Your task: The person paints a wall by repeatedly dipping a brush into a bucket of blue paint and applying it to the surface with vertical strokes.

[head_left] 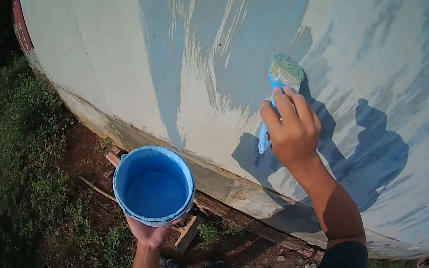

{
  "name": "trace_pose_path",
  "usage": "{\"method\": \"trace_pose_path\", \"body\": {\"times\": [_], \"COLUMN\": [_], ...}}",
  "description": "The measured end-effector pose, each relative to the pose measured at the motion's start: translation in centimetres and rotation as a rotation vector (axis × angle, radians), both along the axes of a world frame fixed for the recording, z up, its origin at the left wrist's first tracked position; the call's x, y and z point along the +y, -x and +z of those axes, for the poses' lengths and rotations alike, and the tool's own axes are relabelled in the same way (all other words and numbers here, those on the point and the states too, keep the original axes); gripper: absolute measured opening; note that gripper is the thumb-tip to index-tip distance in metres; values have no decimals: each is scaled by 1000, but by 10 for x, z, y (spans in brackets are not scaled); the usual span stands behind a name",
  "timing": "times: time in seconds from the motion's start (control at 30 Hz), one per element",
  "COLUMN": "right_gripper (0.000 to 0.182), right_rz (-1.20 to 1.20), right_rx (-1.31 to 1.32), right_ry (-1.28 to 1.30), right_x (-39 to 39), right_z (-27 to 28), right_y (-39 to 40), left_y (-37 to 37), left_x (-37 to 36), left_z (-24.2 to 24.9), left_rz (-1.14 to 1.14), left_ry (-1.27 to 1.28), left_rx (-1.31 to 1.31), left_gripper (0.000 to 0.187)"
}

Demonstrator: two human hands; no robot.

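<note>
My right hand (293, 126) is closed round the blue handle of a paintbrush (287, 71). The brush points up, its pale green, paint-coated bristles against or very near the wall (226, 67). Blue-grey paint covers the wall in uneven streaks, with pale cream surface showing between them and at the left. Lower left, my left hand (152, 232) holds a blue bucket (154, 185) from beneath, its fingers mostly hidden under it. Blue paint lies inside the bucket, and its rim is smeared with paint.
The wall's lower edge (239, 191) runs across the middle over bare soil. Green plants (24, 140) grow at the left. A piece of wood (188, 233) and bricks lie near the wall's foot. Shadows of my arm and body fall on the wall.
</note>
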State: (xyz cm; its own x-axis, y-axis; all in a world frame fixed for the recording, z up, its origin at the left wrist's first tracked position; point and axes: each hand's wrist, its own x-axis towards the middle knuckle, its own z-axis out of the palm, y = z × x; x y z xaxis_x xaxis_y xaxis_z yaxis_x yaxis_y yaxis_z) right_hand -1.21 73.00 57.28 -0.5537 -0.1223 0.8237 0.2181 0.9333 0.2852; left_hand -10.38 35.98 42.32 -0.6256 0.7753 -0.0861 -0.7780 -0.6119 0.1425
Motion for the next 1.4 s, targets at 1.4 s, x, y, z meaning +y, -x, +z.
{"method": "trace_pose_path", "body": {"times": [1.4], "right_gripper": [11], "right_rz": [776], "right_rx": [12], "right_ry": [1496], "right_x": [-172], "right_z": [-84], "right_y": [-21], "left_y": [3], "left_x": [-56], "left_z": [-28], "left_rz": [414], "left_ry": [403], "left_rx": [309], "left_gripper": [83]}}
